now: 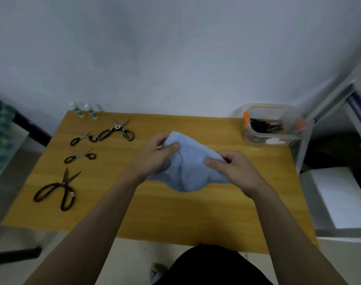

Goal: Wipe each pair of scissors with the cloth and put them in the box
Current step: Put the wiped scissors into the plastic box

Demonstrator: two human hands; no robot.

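Four pairs of scissors lie on the left of the wooden table (175,219): large dark-handled scissors (58,192) nearest, small scissors (80,156) beyond, another small pair (83,137), and black-and-silver scissors (116,131) farthest. At the table's middle, the left hand (154,156) and the right hand (230,167) each pinch the light blue cloth (187,171) with curled fingers and thumb. The clear plastic box (272,125) sits at the far right corner, dark and orange items inside.
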